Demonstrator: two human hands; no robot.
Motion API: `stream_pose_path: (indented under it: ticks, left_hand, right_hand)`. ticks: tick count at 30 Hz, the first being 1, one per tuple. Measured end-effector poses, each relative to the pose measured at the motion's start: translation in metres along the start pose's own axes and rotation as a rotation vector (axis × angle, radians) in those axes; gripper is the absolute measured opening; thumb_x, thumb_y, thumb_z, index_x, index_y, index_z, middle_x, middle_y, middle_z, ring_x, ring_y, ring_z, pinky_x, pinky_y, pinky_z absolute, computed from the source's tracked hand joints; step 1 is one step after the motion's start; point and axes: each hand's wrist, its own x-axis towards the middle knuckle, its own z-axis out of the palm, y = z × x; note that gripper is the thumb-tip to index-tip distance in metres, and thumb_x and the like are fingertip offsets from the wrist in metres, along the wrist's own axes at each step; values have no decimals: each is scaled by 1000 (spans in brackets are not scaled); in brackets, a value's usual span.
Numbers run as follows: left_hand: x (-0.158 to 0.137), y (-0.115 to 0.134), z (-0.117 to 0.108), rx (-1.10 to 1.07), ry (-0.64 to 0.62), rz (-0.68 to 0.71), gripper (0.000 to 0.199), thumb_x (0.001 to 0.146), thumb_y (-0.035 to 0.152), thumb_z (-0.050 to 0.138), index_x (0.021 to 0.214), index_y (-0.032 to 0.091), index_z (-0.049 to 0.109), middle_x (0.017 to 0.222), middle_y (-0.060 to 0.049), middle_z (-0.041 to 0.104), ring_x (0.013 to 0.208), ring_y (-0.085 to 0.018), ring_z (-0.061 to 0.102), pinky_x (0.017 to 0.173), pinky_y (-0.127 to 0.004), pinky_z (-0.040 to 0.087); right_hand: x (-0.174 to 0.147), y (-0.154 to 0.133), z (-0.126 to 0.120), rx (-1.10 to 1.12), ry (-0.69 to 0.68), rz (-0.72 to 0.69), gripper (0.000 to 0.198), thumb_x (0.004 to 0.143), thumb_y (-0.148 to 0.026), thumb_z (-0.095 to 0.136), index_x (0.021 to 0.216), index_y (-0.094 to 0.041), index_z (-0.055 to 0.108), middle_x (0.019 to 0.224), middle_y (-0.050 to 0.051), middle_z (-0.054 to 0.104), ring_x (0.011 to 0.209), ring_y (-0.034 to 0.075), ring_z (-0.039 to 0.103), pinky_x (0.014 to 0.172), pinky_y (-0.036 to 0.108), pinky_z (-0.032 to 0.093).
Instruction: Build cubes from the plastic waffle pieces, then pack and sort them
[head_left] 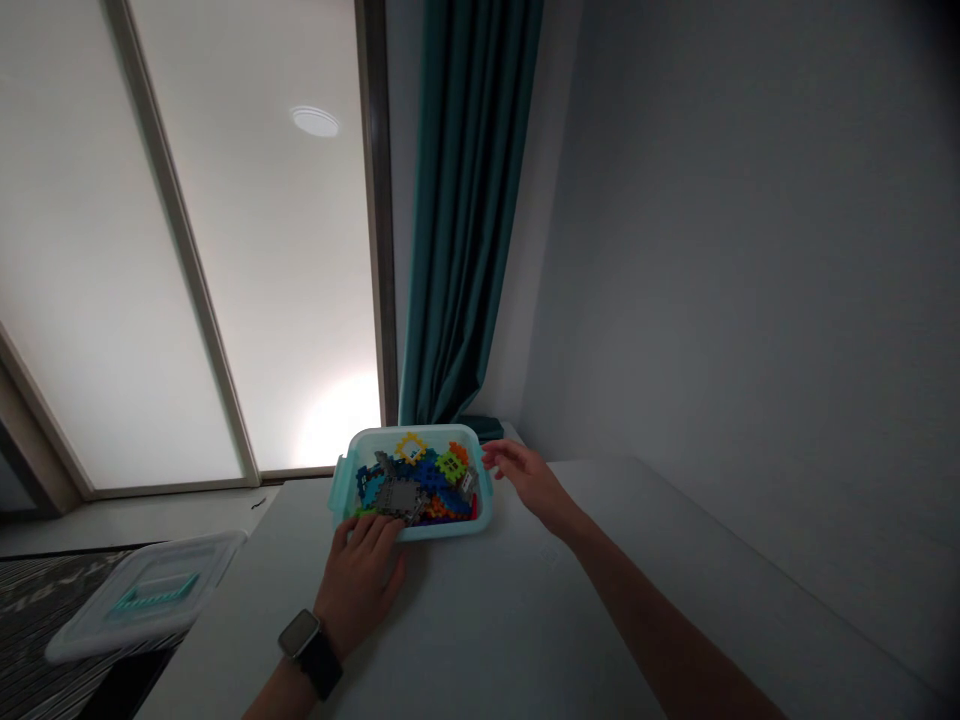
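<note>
A light turquoise plastic storage box [442, 532] stands at the far end of the white table, full of colourful plastic building pieces. Over its near left rim hook the fingers of my left hand [362, 570], with the thumb outside the wall, so the hand grips the box. My right hand [529, 480] is at the right rim, open, fingers loosely apart and the fingertips at or touching the edge. Among the pieces are a grey flat plate [400, 497], a lime green window piece [451, 466], a yellow frame [411, 448] and several blue ones.
The white table [480, 640] runs along a grey wall [735, 250] on the right. A teal curtain [465, 220] hangs behind the box. Lower left lies a translucent lid [97, 620] with a turquoise handle [157, 594]. Frosted sliding doors [262, 260] fill the left background.
</note>
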Motion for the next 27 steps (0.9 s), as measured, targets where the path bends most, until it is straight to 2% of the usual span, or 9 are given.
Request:
stream_pose_path:
  ticks: [3, 8, 12, 15, 19, 23, 27]
  left_hand:
    - [-1, -2, 1, 45, 25, 36, 21, 91, 18, 48, 109, 20, 58, 102, -7, 73, 99, -27, 63, 92, -43, 37]
    - [0, -5, 2, 104, 71, 116, 20, 92, 22, 47, 108, 20, 58, 99, -8, 73, 96, -28, 65, 88, -42, 38]
    - [0, -7, 4, 140, 91, 153, 21, 93, 25, 47, 109, 18, 58, 96, -9, 73, 93, -29, 65, 85, -42, 38]
    - [0, -9, 6, 157, 98, 162, 22, 92, 27, 47, 108, 17, 59, 95, -10, 73, 91, -29, 66, 84, -42, 39]
    - [0, -9, 8, 156, 106, 157, 22, 91, 28, 48, 108, 19, 60, 94, -9, 73, 91, -29, 66, 84, -42, 39]
    - [0, -9, 7, 153, 111, 158, 23, 91, 28, 48, 107, 19, 60, 94, -9, 73, 91, -29, 66, 85, -42, 39]
    - [0, -9, 6, 145, 104, 151, 23, 90, 27, 49, 108, 19, 61, 95, -9, 73, 92, -29, 66, 86, -42, 39]
  right_hand:
    - [-35, 19, -42, -101, 16, 66, 27, 89, -35, 53, 104, -19, 69, 87, 5, 68, 82, 20, 63, 78, 36, 49]
    - [-107, 67, -102, -530, -19, 179, 30, 90, -37, 48, 103, -21, 69, 94, 7, 66, 80, 21, 60, 78, 36, 48]
    - [-159, 92, -127, -703, -20, 268, 26, 85, -32, 53, 104, -21, 68, 100, 9, 64, 97, 24, 59, 90, 39, 46]
    - [-182, 92, -129, -773, -41, 298, 23, 82, -28, 59, 103, -21, 66, 109, 10, 63, 107, 26, 55, 98, 42, 41]
    - [-186, 80, -114, -767, -99, 305, 15, 82, -23, 59, 96, -21, 63, 108, 8, 63, 107, 26, 54, 98, 42, 39]
    - [-163, 75, -88, -704, -156, 249, 18, 79, -18, 59, 96, -22, 59, 108, 6, 61, 104, 24, 53, 96, 40, 40]
    - [-127, 79, -68, -676, -173, 201, 20, 80, -17, 58, 100, -22, 58, 112, 6, 59, 110, 24, 51, 100, 40, 36]
